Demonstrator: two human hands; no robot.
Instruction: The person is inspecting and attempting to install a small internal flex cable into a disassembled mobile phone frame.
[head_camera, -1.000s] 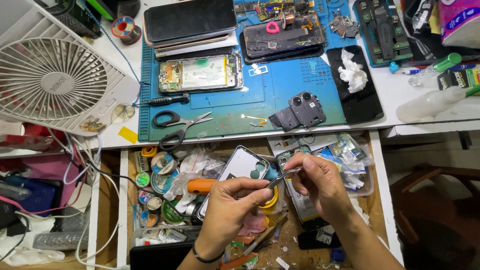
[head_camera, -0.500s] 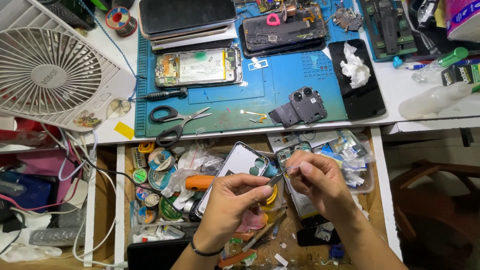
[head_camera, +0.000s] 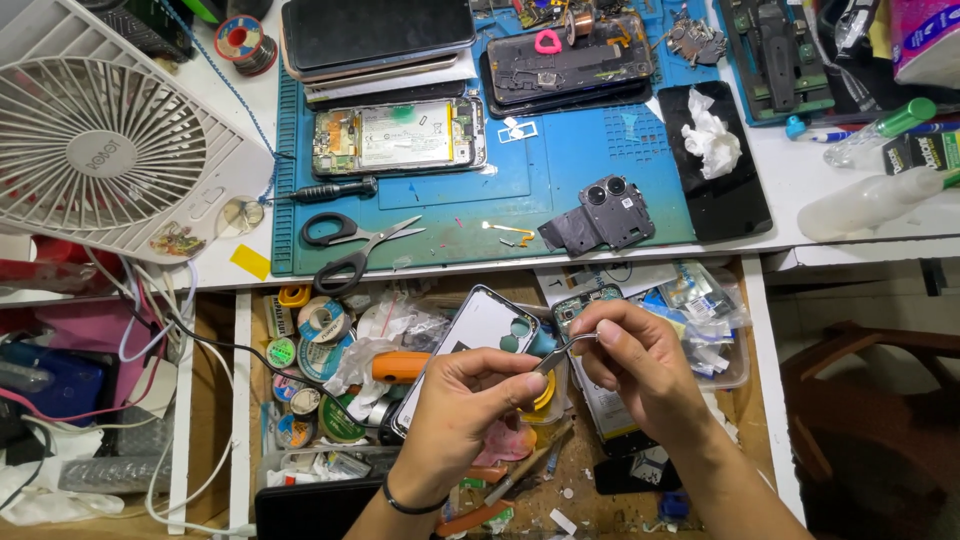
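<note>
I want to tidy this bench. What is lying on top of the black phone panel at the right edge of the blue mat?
A crumpled white tissue lies on the upper half of the black phone panel. The lower half is bare. Whatever sits under the tissue is covered.

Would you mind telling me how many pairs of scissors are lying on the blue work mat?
1. The black-handled scissors lie at the front left corner of the blue mat, just below a small black screwdriver. Others could be buried in the cluttered drawer.
</note>
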